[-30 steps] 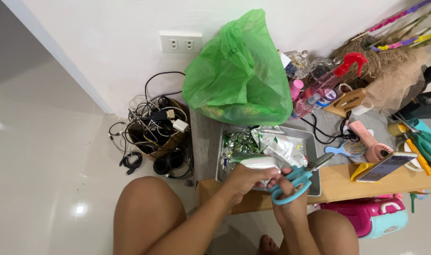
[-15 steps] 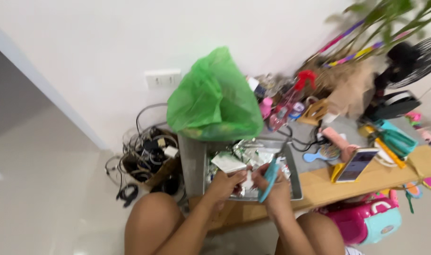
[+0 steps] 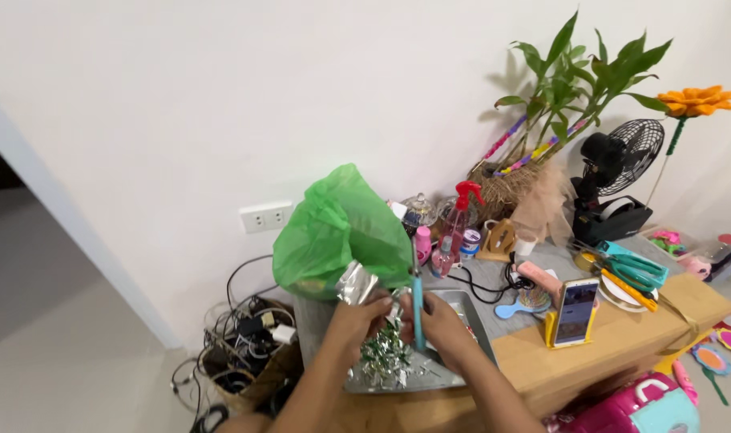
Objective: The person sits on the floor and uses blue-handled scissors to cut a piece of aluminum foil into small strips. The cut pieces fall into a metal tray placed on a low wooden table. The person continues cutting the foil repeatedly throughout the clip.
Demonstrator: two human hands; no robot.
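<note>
Overhead, our left hand (image 3: 356,317) pinches light, crinkly silver foil (image 3: 357,282) at its edge; our right hand (image 3: 439,321) grips stiff blue-handled scissors (image 3: 418,301) upright.

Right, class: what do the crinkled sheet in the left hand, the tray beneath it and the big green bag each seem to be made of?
Crinkled sheet, pinched in the left hand: likely thin metallic foil, silver and creased, catching light.
Tray: probably metal, dull grey with a soft sheen and a raised rim.
Green bag: thin plastic film, slightly see-through, wrinkled and glossy on its folds.
</note>
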